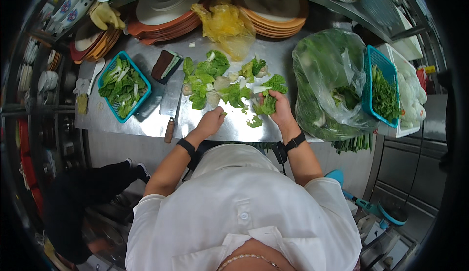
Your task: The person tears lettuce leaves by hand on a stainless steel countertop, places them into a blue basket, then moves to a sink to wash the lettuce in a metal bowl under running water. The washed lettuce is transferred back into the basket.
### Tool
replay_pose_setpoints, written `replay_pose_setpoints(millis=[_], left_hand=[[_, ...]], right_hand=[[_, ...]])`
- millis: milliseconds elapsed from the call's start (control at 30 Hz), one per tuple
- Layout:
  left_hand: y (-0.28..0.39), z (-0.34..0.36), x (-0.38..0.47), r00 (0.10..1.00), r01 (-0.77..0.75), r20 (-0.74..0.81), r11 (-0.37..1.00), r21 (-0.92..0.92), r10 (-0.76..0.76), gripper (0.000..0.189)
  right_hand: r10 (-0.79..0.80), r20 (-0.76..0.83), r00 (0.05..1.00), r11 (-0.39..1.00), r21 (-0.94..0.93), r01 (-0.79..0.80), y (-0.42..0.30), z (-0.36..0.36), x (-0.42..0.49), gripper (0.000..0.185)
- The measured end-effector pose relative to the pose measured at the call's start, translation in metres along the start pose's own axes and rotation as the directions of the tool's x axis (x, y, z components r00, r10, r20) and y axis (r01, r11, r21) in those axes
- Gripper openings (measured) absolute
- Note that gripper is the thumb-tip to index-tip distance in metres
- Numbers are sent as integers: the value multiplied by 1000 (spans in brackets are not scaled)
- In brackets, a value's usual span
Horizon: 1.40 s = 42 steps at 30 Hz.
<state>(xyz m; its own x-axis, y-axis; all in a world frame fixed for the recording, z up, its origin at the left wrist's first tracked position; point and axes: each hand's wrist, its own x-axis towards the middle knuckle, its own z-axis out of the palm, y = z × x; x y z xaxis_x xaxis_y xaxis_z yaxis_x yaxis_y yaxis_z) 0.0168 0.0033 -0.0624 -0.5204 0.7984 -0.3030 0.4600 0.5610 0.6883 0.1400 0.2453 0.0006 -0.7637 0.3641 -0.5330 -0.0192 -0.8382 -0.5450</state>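
Note:
My right hand (282,109) grips a small leafy green (272,84) with a white stalk, held over the steel table. Close to the table's front edge, my left hand (211,121) has its fingers closed, and a small bit of green leaf (224,113) shows at the fingertips. In front of both hands lie loose leaves (207,73) and several pale cut stem ends (213,98). A torn leaf piece (254,121) rests between the hands. Left of the pile is a cleaver (170,104) with a wooden handle, its handle toward me.
A turquoise basket (124,119) of leaves stands left. On the right are a large plastic bag of greens (326,69) and another turquoise basket (370,95). Plate stacks (165,18) and a yellow plastic bag (227,25) line the back. Another person (69,197) is at lower left.

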Motion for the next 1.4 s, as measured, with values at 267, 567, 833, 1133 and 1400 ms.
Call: replay_pose_setpoints(millis=[267,567,833,1133,1400], left_hand=[[-75,-94,-29,704,145,-633,937,-317,-323,19],[-149,-215,-62,273,664,-914,746,-47,-301,54],[24,-145,-65,960,-202,-258,370,-907,-109,39],[59,-148,-45,971,-215,-236,269,-939,-49,22],[61,-135,-40,945,-251,-303,317,-915,-127,10]], right_hand=[[-43,38,998,886,-460,56,14,31,-11,11],[-301,554,776,355,-690,631,32,109,-15,25],[-253,868,428,-122,-468,875,31,167,-35,28],[-426,710,560,-19,-626,779,43,160,-28,26],[-27,496,868,541,-723,430,48,147,-25,35]])
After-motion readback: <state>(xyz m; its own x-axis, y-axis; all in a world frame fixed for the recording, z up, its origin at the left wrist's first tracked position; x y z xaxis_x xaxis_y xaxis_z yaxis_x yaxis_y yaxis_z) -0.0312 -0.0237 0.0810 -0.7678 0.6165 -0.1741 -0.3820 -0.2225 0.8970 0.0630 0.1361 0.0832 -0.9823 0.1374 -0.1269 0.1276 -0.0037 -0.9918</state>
